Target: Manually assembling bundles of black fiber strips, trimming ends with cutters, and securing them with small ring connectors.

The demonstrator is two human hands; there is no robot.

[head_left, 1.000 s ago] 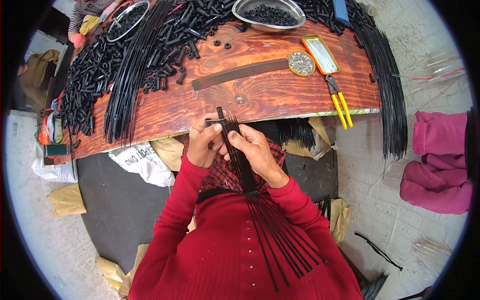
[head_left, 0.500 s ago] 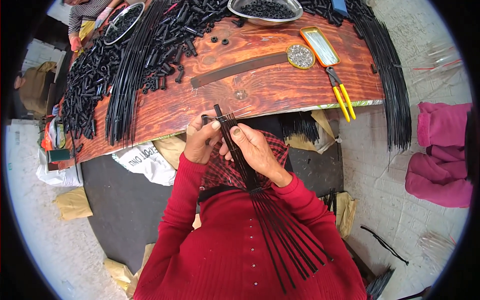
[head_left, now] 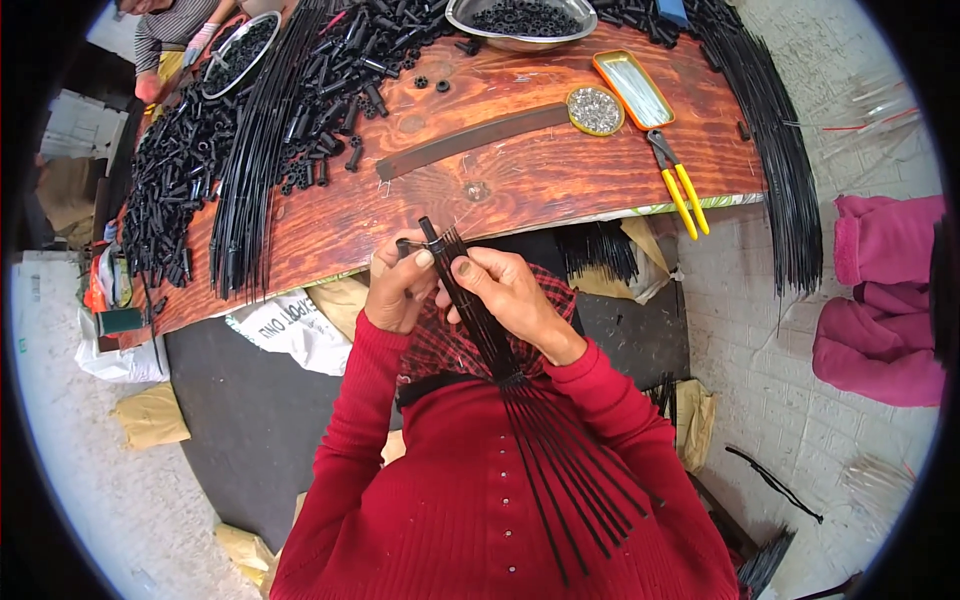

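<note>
A black umbrella frame (head_left: 483,335) slants between my hands, its thin ribs bundled along the shaft and fanning out over my lap toward the lower right. Near its upper end, my left hand (head_left: 396,288) pinches at the collar where the ribs meet the shaft. A thin dark wire loop (head_left: 405,243) shows beside those fingertips. My right hand (head_left: 512,302) is closed around the ribs just below, thumb lying along them. The shaft's black tip (head_left: 427,226) sticks up past both hands.
Ahead is a wooden table (head_left: 540,165) with a flat metal bar (head_left: 470,142), a round dish of small metal pieces (head_left: 596,110), an orange tray of wires (head_left: 634,88) and yellow-handled pliers (head_left: 679,185). Black parts (head_left: 190,180) and rib bundles (head_left: 245,190) cover its left; another person works far left.
The thin shiny wire that stuck out to the right of the collar no longer shows there. My right fingers have shifted slightly; both hands stay on the umbrella frame.
</note>
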